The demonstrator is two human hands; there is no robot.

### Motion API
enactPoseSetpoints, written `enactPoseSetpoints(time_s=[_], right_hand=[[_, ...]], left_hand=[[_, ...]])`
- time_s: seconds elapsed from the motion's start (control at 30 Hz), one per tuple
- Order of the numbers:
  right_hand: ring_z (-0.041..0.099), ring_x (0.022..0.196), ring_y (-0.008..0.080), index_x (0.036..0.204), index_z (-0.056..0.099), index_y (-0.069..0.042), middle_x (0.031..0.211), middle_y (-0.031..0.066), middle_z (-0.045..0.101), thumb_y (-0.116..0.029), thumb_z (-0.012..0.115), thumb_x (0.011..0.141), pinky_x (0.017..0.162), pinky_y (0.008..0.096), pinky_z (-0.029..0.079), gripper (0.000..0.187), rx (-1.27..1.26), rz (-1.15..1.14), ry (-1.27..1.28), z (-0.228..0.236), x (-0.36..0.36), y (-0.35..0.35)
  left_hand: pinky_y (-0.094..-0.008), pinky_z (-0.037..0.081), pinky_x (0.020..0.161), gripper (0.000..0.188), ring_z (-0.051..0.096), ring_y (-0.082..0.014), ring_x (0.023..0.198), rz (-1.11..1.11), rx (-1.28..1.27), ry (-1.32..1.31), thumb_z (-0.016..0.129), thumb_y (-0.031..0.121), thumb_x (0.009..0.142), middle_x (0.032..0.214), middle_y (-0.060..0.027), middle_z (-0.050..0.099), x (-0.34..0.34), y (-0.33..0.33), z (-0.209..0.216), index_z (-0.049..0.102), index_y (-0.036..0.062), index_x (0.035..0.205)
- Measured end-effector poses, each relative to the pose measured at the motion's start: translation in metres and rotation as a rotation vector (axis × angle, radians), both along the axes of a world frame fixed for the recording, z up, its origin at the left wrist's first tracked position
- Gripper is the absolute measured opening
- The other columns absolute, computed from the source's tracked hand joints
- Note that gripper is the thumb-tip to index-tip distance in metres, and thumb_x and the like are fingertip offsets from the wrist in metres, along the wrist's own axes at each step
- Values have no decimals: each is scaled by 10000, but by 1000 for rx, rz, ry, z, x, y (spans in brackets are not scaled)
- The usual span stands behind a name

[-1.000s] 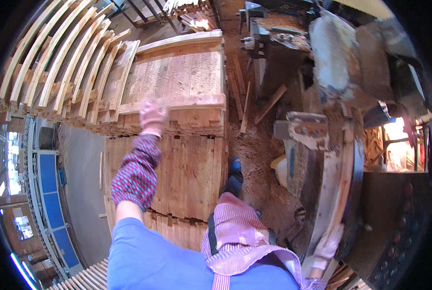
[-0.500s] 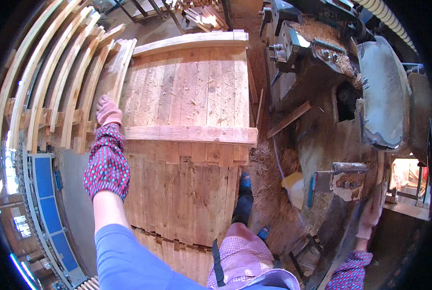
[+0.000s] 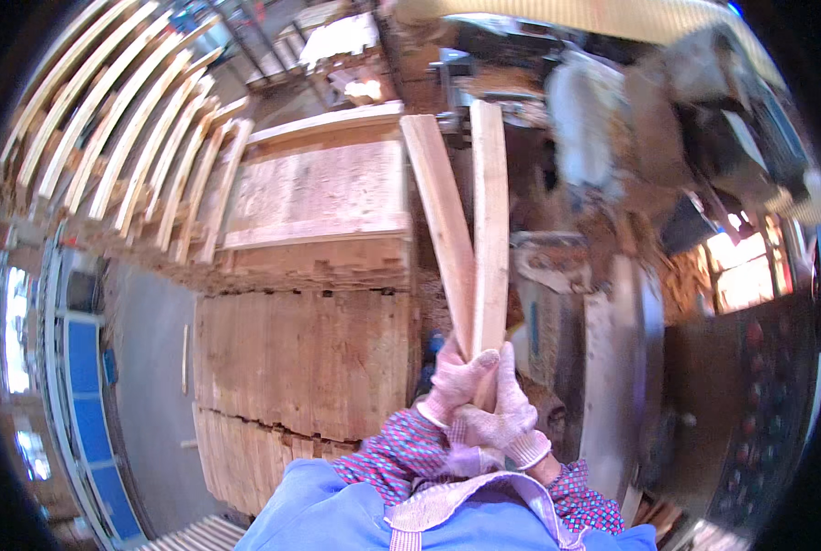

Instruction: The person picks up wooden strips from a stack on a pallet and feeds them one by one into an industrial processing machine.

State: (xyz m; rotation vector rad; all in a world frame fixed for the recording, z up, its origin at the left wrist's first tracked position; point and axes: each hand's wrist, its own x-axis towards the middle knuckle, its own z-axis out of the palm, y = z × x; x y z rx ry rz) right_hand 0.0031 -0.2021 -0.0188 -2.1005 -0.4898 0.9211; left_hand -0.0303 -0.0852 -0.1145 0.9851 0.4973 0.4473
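Observation:
Two pale wooden strips stick out in front of my body, fanned apart at their far ends and meeting near my hands. The left wooden strip (image 3: pixel 436 193) leans left, and the right wooden strip (image 3: pixel 490 220) stands nearly straight. My left hand (image 3: pixel 456 381), in a pinkish glove, is closed round their near ends. Just beside it, my right hand (image 3: pixel 507 418), gloved likewise, is closed on the same ends with its thumb pointing up along the wood. The lowest part of the strips is hidden by the gloves.
A large stack of boards (image 3: pixel 300 358) stands to the left, with crosspieces on its far part. Several spaced slats (image 3: pixel 107 119) lie beyond it at far left. Machinery with a pale cover (image 3: pixel 580 129) fills the far right. Blue panels (image 3: pixel 89 413) line the left side.
My left hand has left the slats by the stack and come to my front. My right hand has come in from the right. Two wooden strips are now in both hands; my view has turned right.

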Motion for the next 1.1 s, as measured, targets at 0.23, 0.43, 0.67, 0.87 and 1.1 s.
enactPoseSetpoints(time_s=[0.23, 0.43, 0.67, 0.87, 1.1], right_hand=[[596, 1088, 472, 1447, 321, 91, 1267, 344, 544, -247, 672, 801, 930, 481, 500, 809, -247, -234, -586, -19, -73, -267], [545, 1189, 424, 1289, 529, 60, 1311, 273, 539, -187, 600, 796, 1070, 517, 396, 556, -453, -186, -1028, -71, -57, -318], [435, 1337, 288, 1337, 542, -59, 1461, 177, 437, -180, 456, 878, 1130, 409, 339, 482, -600, 58, -1017, -99, 171, -194], [301, 1446, 268, 1482, 365, -17, 1544, 173, 343, -320, 622, 934, 1197, 376, 242, 677, 294, -201, -447, -93, 139, -130], [602, 1153, 383, 1437, 388, 33, 1276, 287, 574, -284, 706, 828, 964, 432, 485, 756, 89, -235, -504, -43, -15, -196]], left_hand=[[-324, 536, 785, 273, 635, -186, 877, -141, -280, 70, 591, 160, 949, 1024, -103, 660, 3, -123, 45, 576, 9, 1177], [-345, 539, 798, 568, 628, -195, 885, -234, -140, -93, 752, 324, 868, 1070, -101, 651, -10, -110, 16, 507, 34, 1291], [-329, 528, 753, 590, 623, -188, 864, -313, -123, -34, 749, 374, 862, 1041, -100, 655, -7, -101, 10, 515, 21, 1274], [-346, 518, 873, 547, 611, -199, 1014, -150, -78, -85, 667, 380, 938, 1190, -98, 633, 21, -100, 8, 523, 5, 1310], [-389, 292, 1163, 609, 365, -334, 1410, -849, 674, -101, 551, 295, 991, 1479, -216, 433, -8, -66, -3, 358, -10, 1481]])
